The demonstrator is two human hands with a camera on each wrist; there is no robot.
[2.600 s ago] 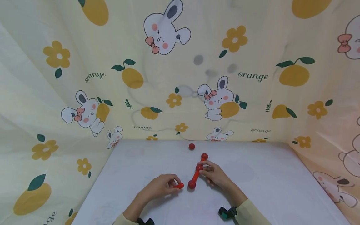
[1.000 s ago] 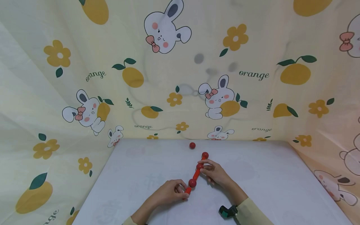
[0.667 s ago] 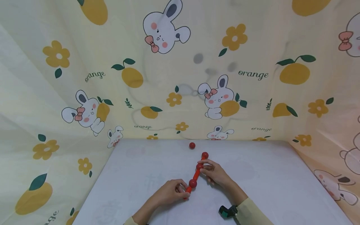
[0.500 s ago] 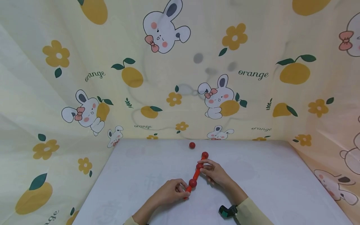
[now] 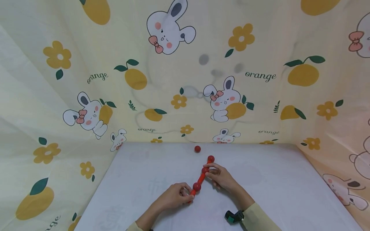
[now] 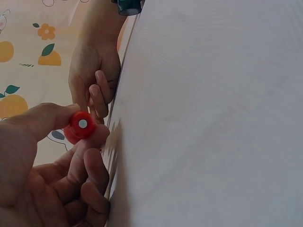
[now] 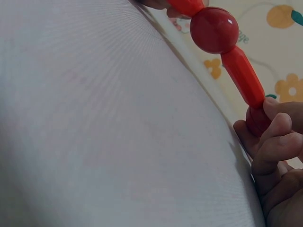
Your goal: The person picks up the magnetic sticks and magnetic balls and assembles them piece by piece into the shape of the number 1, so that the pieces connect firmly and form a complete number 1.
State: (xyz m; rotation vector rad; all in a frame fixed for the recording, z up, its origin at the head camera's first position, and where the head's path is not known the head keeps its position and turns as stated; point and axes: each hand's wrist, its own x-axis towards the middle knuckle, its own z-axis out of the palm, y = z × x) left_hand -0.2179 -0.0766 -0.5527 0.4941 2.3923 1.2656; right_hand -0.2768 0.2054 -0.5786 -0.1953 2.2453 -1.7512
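Observation:
A chain of red balls and rods slants across the white table. Its far ball (image 5: 211,158) is joined by a short rod to the middle ball (image 5: 205,170), which my right hand (image 5: 222,178) pinches. From there another red rod (image 7: 242,75) runs to the near ball (image 5: 197,186). My left hand (image 5: 174,196) pinches a red rod (image 5: 193,192) between thumb and fingers, one end touching the near ball. In the left wrist view that rod's outer end (image 6: 83,124) carries a silvery round spot. My right fingers partly cover the middle ball.
A loose red ball (image 5: 197,149) lies near the back edge of the white table (image 5: 260,186). A cream curtain (image 5: 179,70) printed with rabbits and oranges stands behind and beside it. A dark wrist device (image 5: 234,217) sits at my right sleeve.
My left hand has brought its rod, earlier apart from the chain, against the near ball. Since half a second ago that ball has shifted slightly left and away. My right hand keeps its hold.

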